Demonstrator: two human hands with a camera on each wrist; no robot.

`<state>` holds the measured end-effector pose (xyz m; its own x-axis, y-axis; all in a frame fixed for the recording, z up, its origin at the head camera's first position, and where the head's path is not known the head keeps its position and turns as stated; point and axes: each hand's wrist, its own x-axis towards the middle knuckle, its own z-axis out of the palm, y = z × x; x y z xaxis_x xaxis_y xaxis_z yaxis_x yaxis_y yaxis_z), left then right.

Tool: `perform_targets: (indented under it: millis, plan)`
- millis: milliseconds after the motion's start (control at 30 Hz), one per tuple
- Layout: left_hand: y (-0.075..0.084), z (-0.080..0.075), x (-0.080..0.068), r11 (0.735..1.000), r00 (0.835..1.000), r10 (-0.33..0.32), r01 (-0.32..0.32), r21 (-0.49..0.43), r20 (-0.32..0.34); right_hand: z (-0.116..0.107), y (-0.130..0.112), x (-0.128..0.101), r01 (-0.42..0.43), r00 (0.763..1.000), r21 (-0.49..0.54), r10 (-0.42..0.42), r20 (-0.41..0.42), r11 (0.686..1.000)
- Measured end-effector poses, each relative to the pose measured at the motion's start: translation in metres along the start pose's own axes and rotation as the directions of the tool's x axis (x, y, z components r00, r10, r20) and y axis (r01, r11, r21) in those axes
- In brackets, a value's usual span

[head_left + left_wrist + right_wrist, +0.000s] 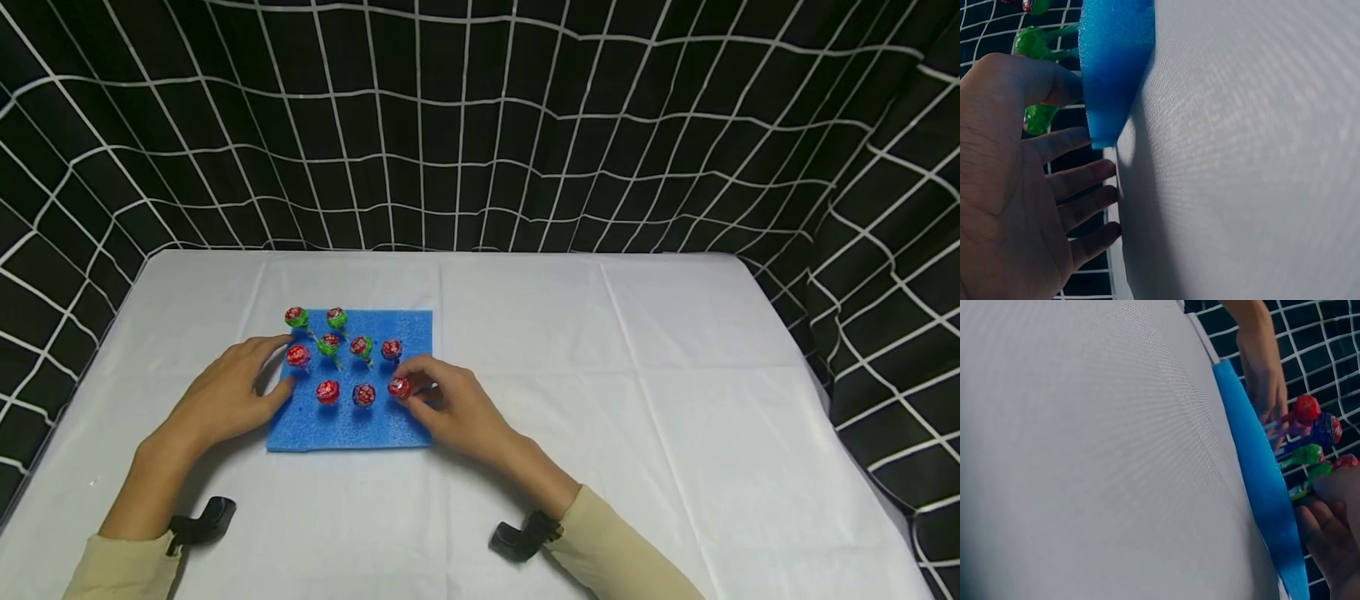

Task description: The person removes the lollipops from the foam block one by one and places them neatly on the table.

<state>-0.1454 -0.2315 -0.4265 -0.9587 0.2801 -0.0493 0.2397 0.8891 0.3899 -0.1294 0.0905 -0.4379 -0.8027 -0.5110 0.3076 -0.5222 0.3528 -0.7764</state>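
A blue foam pad (352,425) lies on the white table, with several red and green wrapped lollipops (327,392) standing in it. My left hand (279,363) rests flat at the pad's left edge, fingers straight, thumb touching the foam (1113,69). The left hand (1072,115) holds nothing; green lollipops (1035,44) stand beyond it. My right hand (408,385) is at the pad's right side and pinches the head of a red lollipop (399,387) in the front row. In the right wrist view the right hand (1329,500) sits beside the pad (1260,475) and the lollipops (1307,409).
The white tablecloth (637,400) stretches wide to the right of the pad and in front of it. A black curtain with a white grid (480,125) closes the back and both sides. Black wrist mounts (525,537) sit on both forearms.
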Motion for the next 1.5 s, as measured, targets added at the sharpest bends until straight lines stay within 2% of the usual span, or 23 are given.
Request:
perform_targets:
  millis: [133,433,700,933,1233,1500]
  plan:
    - [-0.001,-0.001,0.0,1.0,1.0,-0.005,0.005,-0.002,0.01,-0.001,-0.002,0.001,0.006,1.0,0.004,-0.006,-0.024,1.0]
    - [-0.001,-0.003,0.002,1.0,1.0,0.0,0.0,-0.009,0.015,-0.006,-0.007,0.004,-0.004,0.992,0.106,0.017,-0.125,0.994]
    - [-0.001,-0.001,0.001,1.0,1.0,-0.001,0.001,-0.01,0.016,-0.011,-0.005,0.003,-0.074,0.977,0.203,0.111,-0.18,0.976]
    - [-0.002,-0.001,0.001,1.0,1.0,-0.008,0.009,-0.008,0.018,-0.018,0.001,0.001,-0.122,0.955,0.253,0.183,-0.233,0.96]
    - [-0.002,-0.003,-0.001,1.0,1.0,-0.009,0.009,-0.01,0.022,-0.027,0.012,0.0,-0.191,0.93,0.258,0.258,-0.26,0.947]
    - [-0.004,-0.001,-0.001,1.0,1.0,-0.003,0.003,-0.012,0.017,-0.041,0.022,0.004,-0.234,0.93,0.158,0.268,-0.252,0.959]
